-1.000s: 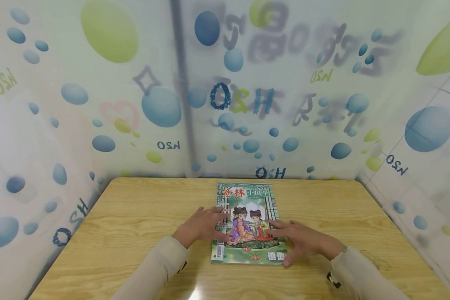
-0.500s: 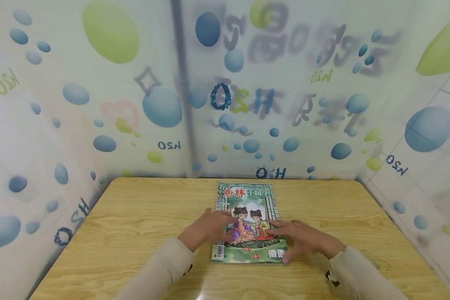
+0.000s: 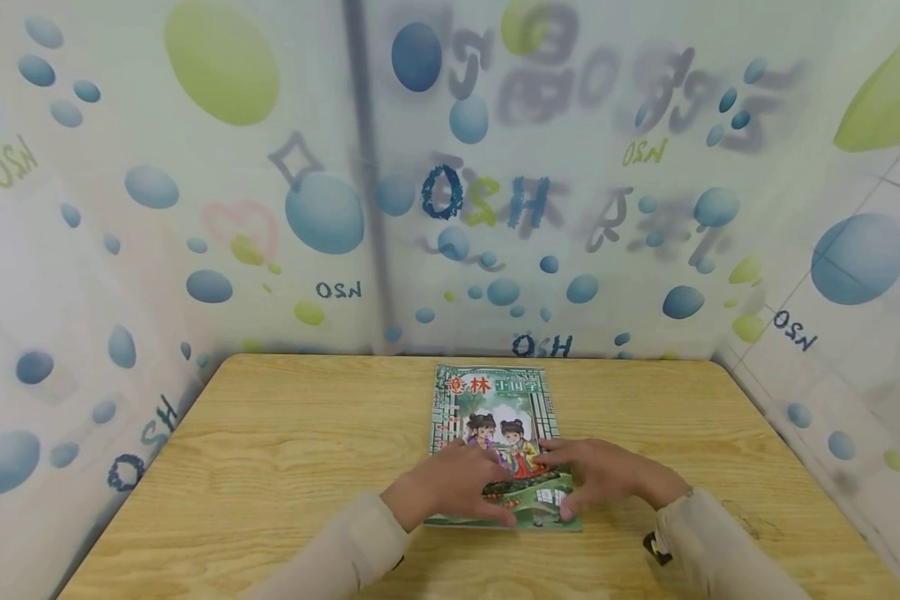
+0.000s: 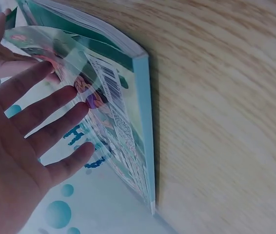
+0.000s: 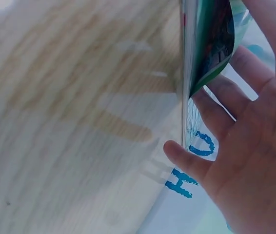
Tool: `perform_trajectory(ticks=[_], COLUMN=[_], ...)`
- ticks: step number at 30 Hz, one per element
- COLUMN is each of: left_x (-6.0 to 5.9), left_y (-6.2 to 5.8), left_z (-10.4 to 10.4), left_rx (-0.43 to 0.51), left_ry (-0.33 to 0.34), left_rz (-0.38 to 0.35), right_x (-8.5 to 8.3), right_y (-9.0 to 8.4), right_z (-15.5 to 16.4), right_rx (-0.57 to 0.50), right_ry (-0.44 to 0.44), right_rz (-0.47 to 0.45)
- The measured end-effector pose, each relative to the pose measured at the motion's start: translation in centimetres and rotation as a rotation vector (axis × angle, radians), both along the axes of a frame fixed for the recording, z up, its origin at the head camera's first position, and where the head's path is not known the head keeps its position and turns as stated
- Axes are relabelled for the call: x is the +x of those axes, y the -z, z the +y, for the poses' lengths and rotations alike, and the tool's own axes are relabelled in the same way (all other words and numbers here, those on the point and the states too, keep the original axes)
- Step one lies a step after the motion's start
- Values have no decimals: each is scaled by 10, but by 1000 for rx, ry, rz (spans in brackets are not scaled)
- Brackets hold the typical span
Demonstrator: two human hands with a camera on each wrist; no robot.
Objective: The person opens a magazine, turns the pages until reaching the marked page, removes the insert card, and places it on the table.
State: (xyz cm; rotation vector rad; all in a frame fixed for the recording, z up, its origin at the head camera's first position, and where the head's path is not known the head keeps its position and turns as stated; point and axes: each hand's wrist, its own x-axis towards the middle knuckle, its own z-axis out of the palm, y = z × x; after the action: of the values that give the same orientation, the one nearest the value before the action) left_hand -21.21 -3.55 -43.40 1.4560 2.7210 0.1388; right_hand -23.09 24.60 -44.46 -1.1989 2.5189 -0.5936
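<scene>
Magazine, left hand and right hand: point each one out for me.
magazine [image 3: 495, 400], head view, upper cover near the title.
left hand [image 3: 450, 487], head view, back of the hand.
right hand [image 3: 607, 475], head view, back of the hand.

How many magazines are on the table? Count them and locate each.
1. The magazine lies on the wooden table, under the left hand and right hand. None seems hidden.
</scene>
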Motion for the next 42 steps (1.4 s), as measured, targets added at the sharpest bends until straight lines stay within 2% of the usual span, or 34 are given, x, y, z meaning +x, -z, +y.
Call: perform_trajectory(ticks=[10, 17, 20, 24, 27, 29, 33, 35, 37, 42], left_x=[-1, -1, -2, -3, -1, 0, 4, 6, 8, 12], left_y=[-1, -5, -7, -8, -10, -11, -14, -15, -16, -19], left_z=[1, -1, -1, -2, -3, -4, -4, -3, -3, -3], left_rx=[17, 60, 66, 52, 60, 93, 165, 166, 132, -45], left_ry=[8, -17, -26, -12, 12, 54, 174, 212, 223, 189], left_rz=[14, -72, -77, -28, 50, 122, 330, 444, 547, 741], right_x=[-5, -5, -4, -1, -1, -2, -3, -3, -3, -3], right_y=[-7, -9, -12, -19, -24, -28, -30, -29, -26, -14], right_z=[1, 1, 4, 10, 16, 21, 29, 31, 30, 22], right_rx=[-18, -60, -53, -55, -75, -84, -53, -5, 42, 103], right_ry=[19, 50, 97, 184, 264, 331, 426, 432, 417, 315], right_rz=[-59, -126, -148, -182, -203, -205, -169, -132, -96, 40])
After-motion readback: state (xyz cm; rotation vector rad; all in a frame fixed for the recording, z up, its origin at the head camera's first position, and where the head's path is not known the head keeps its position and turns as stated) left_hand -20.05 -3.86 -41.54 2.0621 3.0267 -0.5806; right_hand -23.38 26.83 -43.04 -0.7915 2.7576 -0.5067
